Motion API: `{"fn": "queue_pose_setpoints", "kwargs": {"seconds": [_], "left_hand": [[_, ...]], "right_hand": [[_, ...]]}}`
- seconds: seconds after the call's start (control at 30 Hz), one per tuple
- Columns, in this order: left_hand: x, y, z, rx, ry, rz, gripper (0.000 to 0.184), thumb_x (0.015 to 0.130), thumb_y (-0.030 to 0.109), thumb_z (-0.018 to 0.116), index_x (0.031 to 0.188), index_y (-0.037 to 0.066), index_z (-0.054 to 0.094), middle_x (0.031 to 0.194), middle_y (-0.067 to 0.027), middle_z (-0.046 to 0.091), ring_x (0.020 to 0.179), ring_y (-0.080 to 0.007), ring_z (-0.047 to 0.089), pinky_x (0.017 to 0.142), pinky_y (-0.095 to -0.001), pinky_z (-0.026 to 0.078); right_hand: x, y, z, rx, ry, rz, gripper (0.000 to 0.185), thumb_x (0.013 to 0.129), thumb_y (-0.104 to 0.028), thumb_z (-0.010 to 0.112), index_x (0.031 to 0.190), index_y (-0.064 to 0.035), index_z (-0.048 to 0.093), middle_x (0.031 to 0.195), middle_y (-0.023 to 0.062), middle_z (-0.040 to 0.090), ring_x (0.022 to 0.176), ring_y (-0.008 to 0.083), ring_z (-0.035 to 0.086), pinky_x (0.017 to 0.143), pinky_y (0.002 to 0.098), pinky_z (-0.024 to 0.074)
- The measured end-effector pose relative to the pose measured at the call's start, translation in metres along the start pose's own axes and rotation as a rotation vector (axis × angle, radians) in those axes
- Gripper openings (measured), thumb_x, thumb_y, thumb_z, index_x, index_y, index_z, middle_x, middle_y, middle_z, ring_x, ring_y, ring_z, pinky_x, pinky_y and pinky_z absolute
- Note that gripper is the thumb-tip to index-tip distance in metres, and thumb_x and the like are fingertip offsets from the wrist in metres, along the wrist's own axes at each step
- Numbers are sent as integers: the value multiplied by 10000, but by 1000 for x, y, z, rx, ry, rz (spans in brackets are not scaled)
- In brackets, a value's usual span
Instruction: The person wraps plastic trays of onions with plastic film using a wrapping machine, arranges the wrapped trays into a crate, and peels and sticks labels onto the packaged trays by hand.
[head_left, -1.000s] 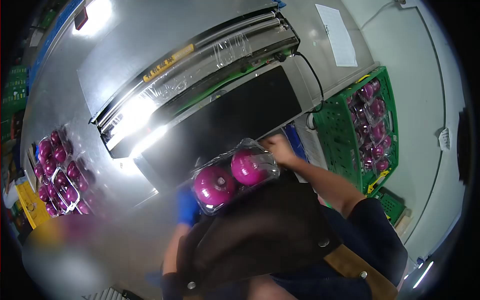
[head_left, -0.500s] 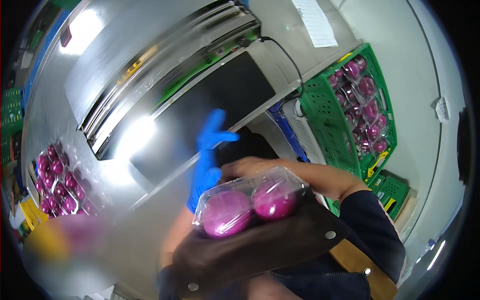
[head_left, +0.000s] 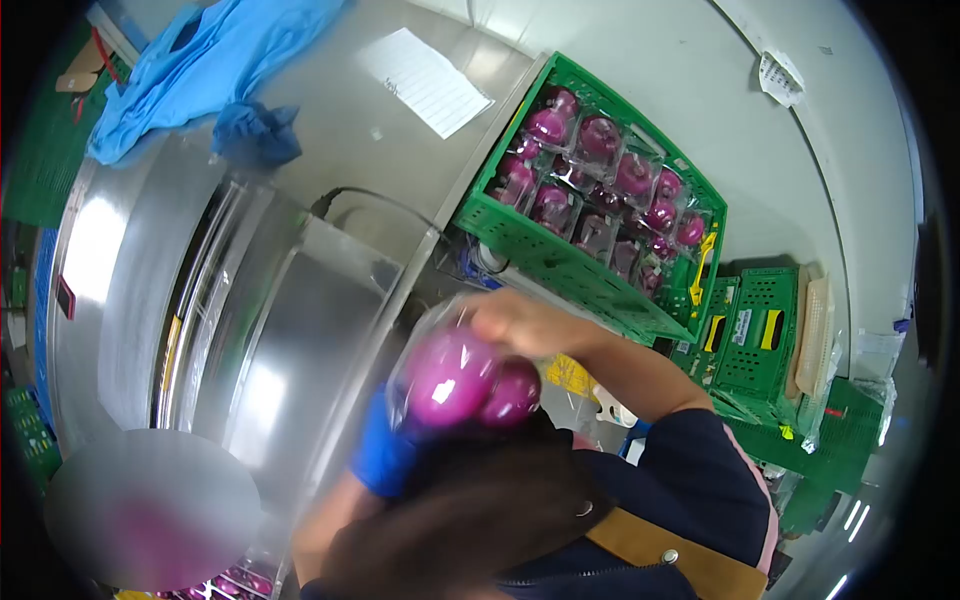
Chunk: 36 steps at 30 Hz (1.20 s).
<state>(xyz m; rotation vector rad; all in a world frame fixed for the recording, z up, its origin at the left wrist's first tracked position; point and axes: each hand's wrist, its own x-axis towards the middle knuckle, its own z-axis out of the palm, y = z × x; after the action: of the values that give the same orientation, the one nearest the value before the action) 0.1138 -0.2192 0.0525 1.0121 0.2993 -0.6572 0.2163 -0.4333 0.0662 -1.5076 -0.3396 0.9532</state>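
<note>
A clear plastic pack of shiny, round purple produce (head_left: 452,378) is held up in front of my chest. My right hand (head_left: 525,322), bare, grips its upper right corner. My left hand (head_left: 385,445), in a blue glove, holds the pack from its left side; most of its fingers are hidden behind the pack. Two purple rounds show through the film. Below the pack, a dark brown flap with metal studs (head_left: 585,508) is blurred.
A green crate (head_left: 590,265) full of similar packs stands at the upper right, with more green crates (head_left: 740,325) behind. To the left is a metal machine (head_left: 200,320) with a black cable. A paper sheet (head_left: 428,82) and blue plastic (head_left: 215,60) lie at the top.
My view has turned right. My gloved left hand, its fingers spread apart before, is now against the pack. My right hand has come onto the pack's upper corner, and the pack is tilted.
</note>
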Motion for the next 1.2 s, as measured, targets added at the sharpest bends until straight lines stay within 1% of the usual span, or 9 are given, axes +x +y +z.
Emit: {"fn": "queue_pose_setpoints", "kwargs": {"seconds": [0.07, 0.2, 0.37, 0.47, 0.6, 0.8, 0.87, 1.1, 1.2], "left_hand": [[22, 15, 9, -711, -26, -232, 380, 933, 320, 499, 1138, 8, 569, 1143, -186, 612, 968, -279, 629, 882, -408, 508], [31, 39, 2, -430, -31, 33, 436, 904, 310, 516, 1207, -3, 533, 1173, -240, 601, 990, -339, 628, 893, -436, 499], [28, 33, -12, -441, 131, 2, 412, 887, 306, 543, 1129, -26, 564, 1028, -218, 653, 820, -274, 656, 769, -374, 539], [20, 16, -30, -446, 190, -29, 416, 891, 306, 535, 1154, -15, 564, 1046, -211, 654, 831, -276, 659, 769, -385, 541], [0, -2, -48, -526, 221, -23, 386, 937, 296, 466, 1189, 21, 568, 1118, -186, 640, 945, -287, 639, 876, -411, 498], [-22, -7, -82, -628, 286, 232, 345, 959, 305, 465, 1129, 30, 587, 1071, -133, 662, 893, -219, 647, 845, -352, 506], [-50, -6, -98, -624, 405, 362, 344, 957, 307, 468, 1116, 26, 588, 1050, -133, 662, 874, -212, 644, 834, -355, 506], [-254, -82, -236, -251, 1594, 885, 285, 936, 202, 464, 1118, 18, 585, 985, -107, 659, 841, -233, 629, 757, -351, 506], [-355, -118, -269, -514, 1927, 933, 312, 861, 161, 546, 1152, 52, 574, 1000, -105, 659, 826, -224, 635, 730, -330, 510]], "right_hand": [[-8, 25, -38, 341, 431, 102, 489, 1020, -413, 309, 1218, -46, 565, 1116, 77, 624, 1015, 170, 581, 873, 359, 467], [-2, 27, -135, 722, 898, -69, 687, 906, -654, 388, 1306, -99, 446, 1176, 116, 574, 1066, 239, 582, 901, 447, 503], [32, 133, -247, 597, 1253, 27, 574, 876, -688, 421, 653, -164, 492, 597, -14, 547, 592, 141, 573, 542, 311, 499], [60, 162, -257, 663, 1187, 174, 605, 868, -716, 389, 565, -193, 368, 487, -51, 439, 472, 131, 495, 459, 270, 430], [85, 171, -248, 793, 990, -33, 527, 943, -579, 337, 1319, -218, 415, 1015, 110, 589, 839, 269, 577, 683, 425, 497], [86, 153, -244, 732, 704, 229, 836, 867, -712, 260, 1440, -104, 292, 1424, 138, 381, 1261, 337, 403, 1057, 493, 323], [63, 200, -310, 790, 608, 536, 914, 841, -757, 286, 1452, -78, 276, 1454, 136, 352, 1276, 356, 388, 1066, 505, 311], [64, 101, -302, -1216, 1291, -54, 455, 982, -345, 405, 1126, 26, 625, 988, 87, 625, 820, 253, 589, 751, 336, 500], [127, 22, -180, -307, 1188, -320, 323, 967, -235, 476, 1157, 1, 591, 873, 51, 584, 671, 149, 512, 570, 258, 426]]}}
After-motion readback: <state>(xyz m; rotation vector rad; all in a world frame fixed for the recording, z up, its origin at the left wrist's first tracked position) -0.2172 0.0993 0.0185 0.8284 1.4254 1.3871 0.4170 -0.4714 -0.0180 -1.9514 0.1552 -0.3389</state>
